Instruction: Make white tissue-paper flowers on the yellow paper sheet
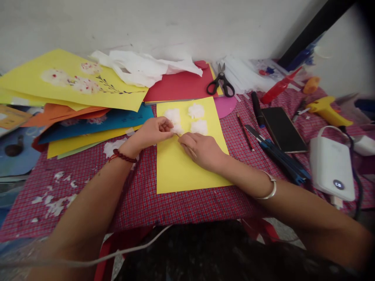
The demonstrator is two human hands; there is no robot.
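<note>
A yellow paper sheet [187, 168] lies on the red checked cloth before me. Three white tissue tufts [195, 111] sit near its far end. My left hand [154, 130] is curled, its fingertips pinching white tissue [176, 129] at the nearest tuft. My right hand [200, 150] rests on the sheet with fingers closed round a thin stick [191, 152], whose tip points at the same tuft. A red bead bracelet is on my left wrist, a silver bangle on my right.
Stacked coloured sheets [73, 84] and crumpled white tissue [140, 68] lie at the left and back. Scissors [220, 82], pens [274, 150], a black phone [283, 128], a white power bank [331, 168], a yellow glue gun [328, 110] and a red bottle [277, 89] are at the right.
</note>
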